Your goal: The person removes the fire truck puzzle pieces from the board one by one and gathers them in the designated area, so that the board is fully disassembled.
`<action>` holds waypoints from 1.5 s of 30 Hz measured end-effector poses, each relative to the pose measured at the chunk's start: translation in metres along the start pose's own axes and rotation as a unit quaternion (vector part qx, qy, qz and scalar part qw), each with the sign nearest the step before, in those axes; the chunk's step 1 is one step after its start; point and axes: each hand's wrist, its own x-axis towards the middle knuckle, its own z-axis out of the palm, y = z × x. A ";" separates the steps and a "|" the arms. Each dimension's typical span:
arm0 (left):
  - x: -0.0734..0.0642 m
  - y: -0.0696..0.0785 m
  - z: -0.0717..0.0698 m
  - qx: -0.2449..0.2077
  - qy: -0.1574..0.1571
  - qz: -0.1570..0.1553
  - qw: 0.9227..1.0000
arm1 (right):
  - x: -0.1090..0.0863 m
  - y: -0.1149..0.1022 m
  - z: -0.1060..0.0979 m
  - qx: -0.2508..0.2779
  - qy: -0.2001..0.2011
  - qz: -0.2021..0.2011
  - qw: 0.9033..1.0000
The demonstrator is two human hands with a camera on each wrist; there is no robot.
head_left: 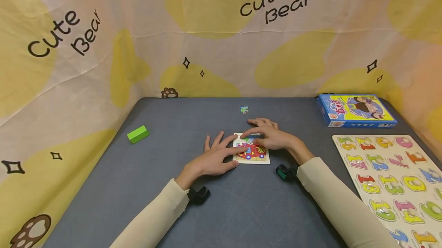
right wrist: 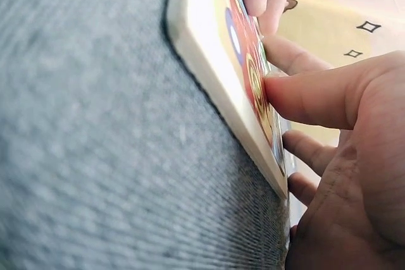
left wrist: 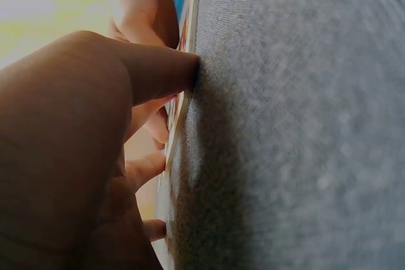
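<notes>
A small jigsaw puzzle board (head_left: 255, 161) with a pale border and a red vehicle picture lies flat on the grey table. Along its left side, my left hand (head_left: 215, 159) rests with fingers spread, some of them over the picture; in the left wrist view its thumb (left wrist: 168, 71) touches the cloth beside the board. My right hand (head_left: 274, 137) reaches over the upper right part, thumb (right wrist: 310, 99) pressed on the picture and index finger near the upper left corner. Both hands hide parts of the picture. A loose jigsaw piece (head_left: 244, 109) lies beyond the board.
Off to the left lies a green block (head_left: 138, 134). At the back right is a blue and yellow box (head_left: 357, 110). A number board (head_left: 383, 181) with colourful knobbed digits covers the right side of the table, near my right forearm. Printed cloth (head_left: 221, 48) hangs behind.
</notes>
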 end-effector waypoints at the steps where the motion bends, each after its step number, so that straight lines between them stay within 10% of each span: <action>1: 0.000 0.000 0.000 -0.001 0.001 -0.001 1.000 | 0.000 0.000 0.000 0.000 -0.003 0.003 1.000; 45: 0.000 0.001 0.000 -0.015 0.002 -0.019 1.000 | -0.003 -0.001 0.001 0.045 0.051 -0.021 0.997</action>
